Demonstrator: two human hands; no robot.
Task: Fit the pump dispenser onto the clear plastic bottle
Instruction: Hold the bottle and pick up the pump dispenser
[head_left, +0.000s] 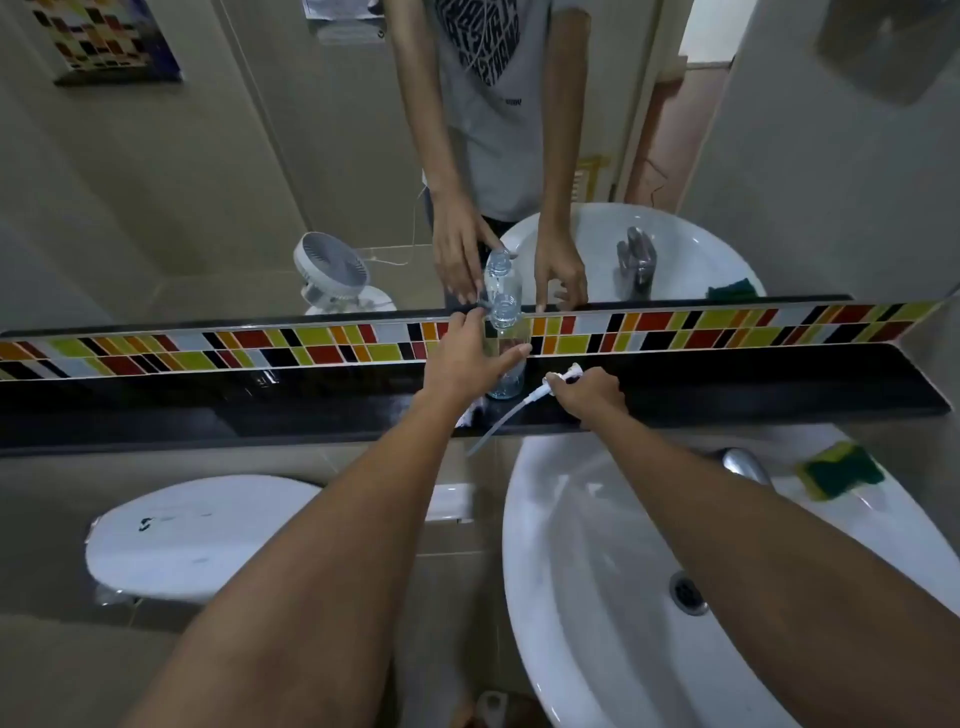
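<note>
A clear plastic bottle (505, 376) stands upright with no cap on the black shelf (208, 410) below the mirror. My left hand (462, 364) is spread around it, with the thumb across its front and the fingers at its left side; I cannot tell whether it grips. Just right of the bottle, my right hand (589, 395) pinches the white pump dispenser (558, 378) by its head. The dispenser lies tilted, and its long dip tube (493, 428) slants down and left past the shelf's front edge.
A white sink (571, 545) with a chrome tap (743, 462) lies under my right arm, with a green-and-yellow sponge (841, 467) on its rim. A white toilet lid (197, 535) is at lower left. The mirror (208, 182) reflects a small fan. Something white (470, 415) lies under my left wrist.
</note>
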